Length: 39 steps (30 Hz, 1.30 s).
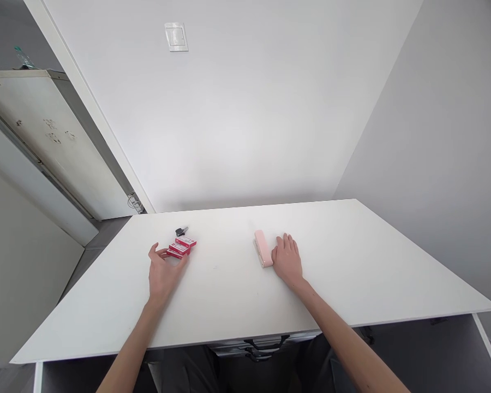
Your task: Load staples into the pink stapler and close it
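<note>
The left hand (163,273) rests on the white table (352,262) with fingers curled loosely around the nearest of three small red boxes (181,246); thumb and fingertips touch it, but a firm grasp cannot be confirmed. A small dark clip (181,231) lies just beyond the boxes. The right hand (287,259) lies flat and open on the table, holding nothing, its thumb side touching a pink stapler (262,248) that lies near the table's middle.

Office-like room: plain white table (352,262), stapler (263,248), staple boxes (182,246), bare walls, light switch (176,37), cabinet (45,131).
</note>
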Motion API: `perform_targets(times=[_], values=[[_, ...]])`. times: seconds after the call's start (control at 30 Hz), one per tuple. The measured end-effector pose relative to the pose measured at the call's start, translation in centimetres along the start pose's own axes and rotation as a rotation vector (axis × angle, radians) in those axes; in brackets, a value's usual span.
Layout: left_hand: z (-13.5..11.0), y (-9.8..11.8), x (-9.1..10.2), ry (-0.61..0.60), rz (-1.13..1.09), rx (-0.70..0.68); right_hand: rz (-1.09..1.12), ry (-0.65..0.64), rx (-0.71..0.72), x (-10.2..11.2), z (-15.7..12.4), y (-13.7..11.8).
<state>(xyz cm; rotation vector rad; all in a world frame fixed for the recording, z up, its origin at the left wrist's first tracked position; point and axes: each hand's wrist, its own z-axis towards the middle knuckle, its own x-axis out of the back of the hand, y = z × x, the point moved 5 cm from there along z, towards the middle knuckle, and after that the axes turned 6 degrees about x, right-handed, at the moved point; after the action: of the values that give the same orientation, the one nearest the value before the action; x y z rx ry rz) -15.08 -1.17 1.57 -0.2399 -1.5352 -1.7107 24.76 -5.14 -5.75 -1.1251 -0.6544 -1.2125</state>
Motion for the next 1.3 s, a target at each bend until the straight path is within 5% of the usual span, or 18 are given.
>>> perform_targets(times=[0.37,0.6,1.07,1.3], values=[[-0.8,-0.4,0.4,0.091,0.241,0.039,-0.031,0.018,0.008,0.0,-0.2,0.1],[-1.1,0.2,-2.0,-0.111,0.44,-0.354,-0.074,0.032,0.018,0.2,-0.1,-0.1],[-0.8,-0.7,-2.5,-0.028,0.379,-0.432,0.175,0.064,-0.017,0.4,0.0,0.4],[-3.2,2.8,-3.4,-0.093,0.34,-0.739,0.498,-0.103,-0.041,2.7,-0.3,-0.6]])
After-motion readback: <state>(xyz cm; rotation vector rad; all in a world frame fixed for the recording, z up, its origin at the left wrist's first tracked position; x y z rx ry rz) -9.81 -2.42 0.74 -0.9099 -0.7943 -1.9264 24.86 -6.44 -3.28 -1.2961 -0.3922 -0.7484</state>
